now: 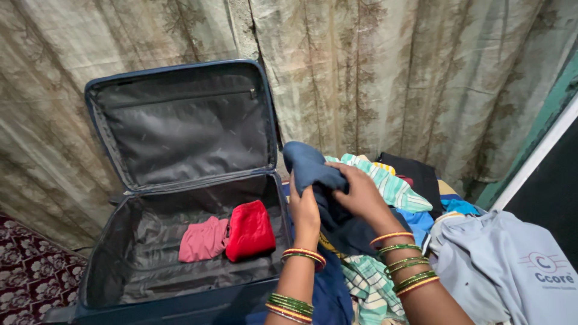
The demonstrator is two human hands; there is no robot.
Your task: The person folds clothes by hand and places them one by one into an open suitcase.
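Faded, leaf-patterned curtain cloth (391, 66) hangs across the whole back, crinkly and thin, probably there to cover the wall. Propped against it is the suitcase lid (180, 120), which is likely why the lid stays upright by itself. The suitcase (150, 265) is a soft-sided navy one with slick grey lining and a zipped pocket in the lid. Its tray lies flat and wide open, so stuff can be dropped straight in.

Next biggest is the loose clothes pile (385, 277) along the suitcase's right edge, all soft and rumpled: a pale grey-blue shirt (500, 265) at the right, a green-and-white striped piece (385, 180), something black (415, 171) at the back.

On top of that pile, just past the tray's right rim, sits the dark blue garment (310, 168), a thick matte cloth bunched into a lump. Both hands are on it. The left hand (304, 210) has its fingers closed into the fabric from below, and the right hand (361, 192) curls over the top with fingers pressed together, pinching a fold. It looks like a gather-and-fold grip. Green and gold bangles (403, 259) stack on both wrists.

Inside the tray, near the middle and toward the right rim, a bright red folded piece (250, 229) touches a dusty pink one (203, 239), both squared off and lying flat.

At the bottom left corner there's a bit of maroon floral rug (30, 271).
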